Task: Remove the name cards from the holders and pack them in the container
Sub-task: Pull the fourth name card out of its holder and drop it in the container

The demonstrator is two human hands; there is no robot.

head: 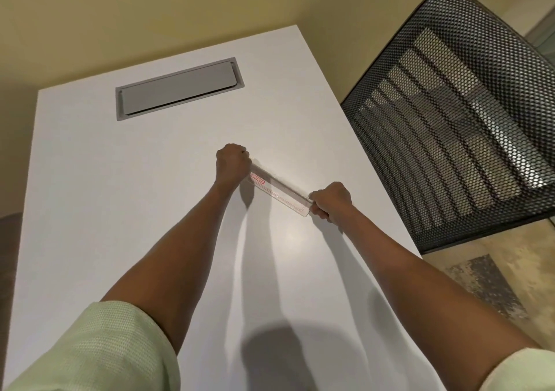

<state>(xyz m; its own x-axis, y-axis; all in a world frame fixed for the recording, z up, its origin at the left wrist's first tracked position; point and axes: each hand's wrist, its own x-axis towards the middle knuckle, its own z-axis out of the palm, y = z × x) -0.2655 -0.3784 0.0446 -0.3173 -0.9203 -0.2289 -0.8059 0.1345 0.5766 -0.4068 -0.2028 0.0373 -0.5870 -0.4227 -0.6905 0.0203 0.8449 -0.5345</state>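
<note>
Both hands (pixel 233 162) grip holder (pixel 280 189); red label unreadable.

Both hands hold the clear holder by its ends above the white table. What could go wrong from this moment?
The clear plastic name card holder is held only at its two ends by the left hand and right hand; pulling unevenly might bend or crack it. It sits near the right edge of the white table, beside the black mesh chair, so a slipped grip could drop it to the floor.

left hand (pixel 232 162): fisted, arm outstretched | right hand (pixel 332 200): fisted, arm outstretched
</note>
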